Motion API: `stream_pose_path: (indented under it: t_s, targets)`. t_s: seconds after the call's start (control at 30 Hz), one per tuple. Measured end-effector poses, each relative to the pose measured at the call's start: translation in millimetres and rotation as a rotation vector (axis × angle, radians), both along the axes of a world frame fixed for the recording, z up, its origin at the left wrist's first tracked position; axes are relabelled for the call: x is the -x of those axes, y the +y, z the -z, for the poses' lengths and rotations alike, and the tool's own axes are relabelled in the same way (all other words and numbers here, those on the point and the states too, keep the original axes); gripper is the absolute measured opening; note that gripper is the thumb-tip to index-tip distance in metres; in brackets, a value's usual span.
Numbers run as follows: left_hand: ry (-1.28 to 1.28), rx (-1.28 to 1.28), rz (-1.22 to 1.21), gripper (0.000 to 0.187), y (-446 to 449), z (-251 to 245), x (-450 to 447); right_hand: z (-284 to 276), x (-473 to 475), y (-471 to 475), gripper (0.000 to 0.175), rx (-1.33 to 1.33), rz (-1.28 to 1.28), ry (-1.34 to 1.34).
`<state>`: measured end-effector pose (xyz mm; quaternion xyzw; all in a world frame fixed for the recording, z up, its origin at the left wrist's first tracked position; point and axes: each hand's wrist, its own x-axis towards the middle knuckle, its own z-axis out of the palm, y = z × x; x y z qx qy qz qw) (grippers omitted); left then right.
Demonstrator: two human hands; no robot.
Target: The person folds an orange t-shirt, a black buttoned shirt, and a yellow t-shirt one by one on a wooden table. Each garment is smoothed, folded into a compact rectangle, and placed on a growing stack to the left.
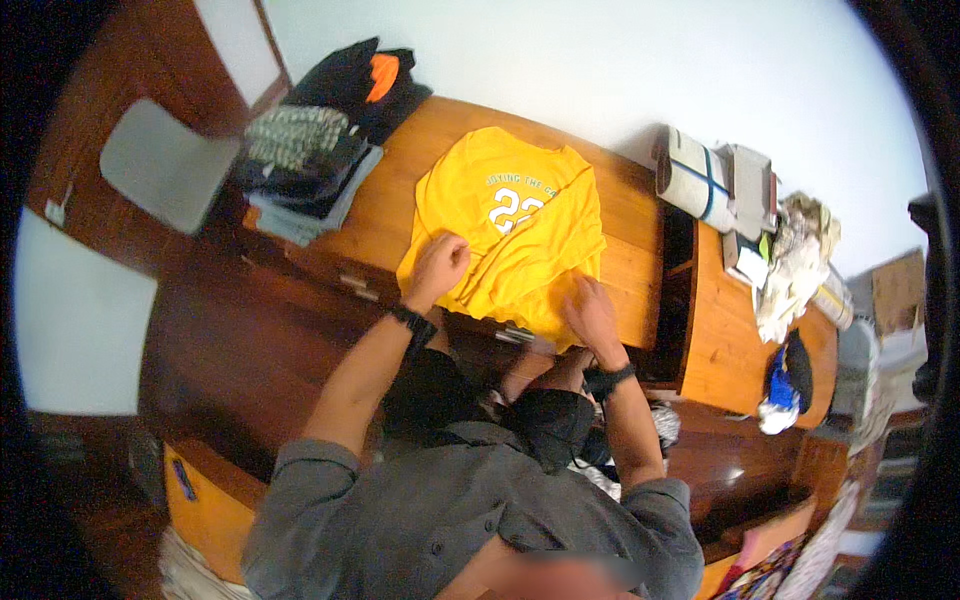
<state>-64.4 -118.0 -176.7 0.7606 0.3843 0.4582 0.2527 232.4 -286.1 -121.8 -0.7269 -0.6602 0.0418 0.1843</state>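
Note:
A yellow T-shirt with printed lettering and white digits lies crumpled on the wooden table, its lower part hanging over the near edge. My left hand is at its lower left, fingers curled; whether cloth is pinched in them cannot be made out. At the lower right, my right hand touches the fabric with bent fingers, and its grip is unclear. Folds run diagonally across the shirt between the hands and partly cover the print. Each wrist wears a black band.
Stacked folded clothes and dark garments sit on the table's left end. To the right stand a rolled mat, a box and a pale crumpled cloth. A grey chair is at the far left. Drawer handles line the near side.

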Motion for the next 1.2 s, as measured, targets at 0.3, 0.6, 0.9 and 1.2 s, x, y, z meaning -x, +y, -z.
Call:
stream_pose_path:
  t_s: [0.3, 0.6, 0.9, 1.2]
  targets:
    - [-0.11, 0.868, -0.158, 0.044, -30, 47, 96, 62, -19, -114, 0.067, 0.32, 0.379, 0.957]
    - [-0.404, 1.161, -0.043, 0.057, -34, 23, 90, 63, 4, -71, 0.037, 0.309, 0.303, 1.18]
    - [-0.357, 1.225, 0.256, 0.043, -64, -10, 133, 45, -2, -107, 0.035, 0.083, 0.296, 1.52]
    - [-0.505, 1.465, 0.238, 0.052, -94, -53, 117, -18, -7, -131, 0.036, 0.135, 0.298, 1.872]
